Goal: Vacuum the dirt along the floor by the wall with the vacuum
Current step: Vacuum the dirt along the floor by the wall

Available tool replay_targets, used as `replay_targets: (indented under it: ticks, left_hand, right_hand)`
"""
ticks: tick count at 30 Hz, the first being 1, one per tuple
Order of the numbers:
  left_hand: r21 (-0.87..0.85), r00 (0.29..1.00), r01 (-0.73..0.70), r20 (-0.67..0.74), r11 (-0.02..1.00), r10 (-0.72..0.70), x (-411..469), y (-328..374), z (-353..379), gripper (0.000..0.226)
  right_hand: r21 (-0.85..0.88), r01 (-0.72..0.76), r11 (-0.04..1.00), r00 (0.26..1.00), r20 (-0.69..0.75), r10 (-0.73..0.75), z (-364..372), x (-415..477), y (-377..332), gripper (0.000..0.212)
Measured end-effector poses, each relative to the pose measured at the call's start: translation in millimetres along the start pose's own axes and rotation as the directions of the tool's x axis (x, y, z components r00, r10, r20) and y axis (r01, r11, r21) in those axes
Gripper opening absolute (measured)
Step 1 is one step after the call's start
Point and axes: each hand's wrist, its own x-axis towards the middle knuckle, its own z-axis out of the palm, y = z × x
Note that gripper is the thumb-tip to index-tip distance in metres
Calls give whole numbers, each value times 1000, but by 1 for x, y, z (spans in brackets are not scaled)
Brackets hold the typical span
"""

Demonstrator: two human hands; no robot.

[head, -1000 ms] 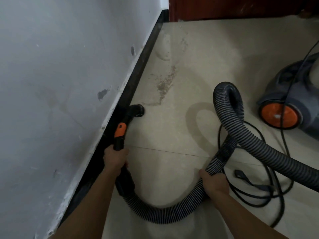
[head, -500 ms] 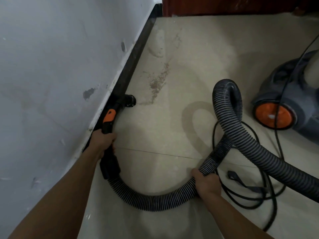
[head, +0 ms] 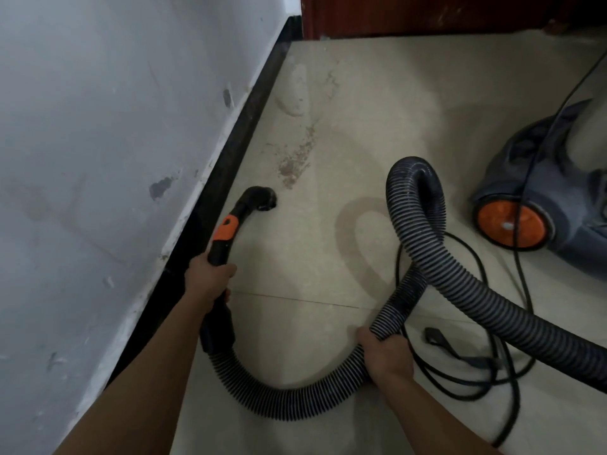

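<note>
A trail of brown dirt (head: 297, 159) lies on the beige floor tile, a little out from the black skirting (head: 230, 159) of the white wall. My left hand (head: 208, 280) grips the black vacuum handle below its orange collar (head: 226, 228). The curved black nozzle (head: 259, 198) points at the floor just short of the dirt's near end. My right hand (head: 386, 356) grips the grey ribbed hose (head: 295, 402), which loops up and over (head: 415, 178) toward the right.
The grey vacuum body (head: 542, 192) with an orange wheel (head: 509, 224) stands at the right. Its black power cord (head: 512, 372) lies coiled on the floor under the hose. A dark red door (head: 427, 14) closes off the far end.
The nozzle has come away from the skirting and swung right, onto open tile near the dirt's near end. My left hand moved with it; my right hand keeps its grip on the hose.
</note>
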Motion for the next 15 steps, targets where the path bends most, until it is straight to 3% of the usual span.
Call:
replay_targets:
  ticks: [6,15]
  left_hand:
    - [1,998,-29,-51,1000,29,13,8,7,18]
    - [106,985,-106,144,989,90,9,46,29,16]
  right_hand:
    - [-30,8,1000,1000,-30,-9,3,3,-2,42]
    - [-39,-3,999,1000,-22,3,2,7,-5,40]
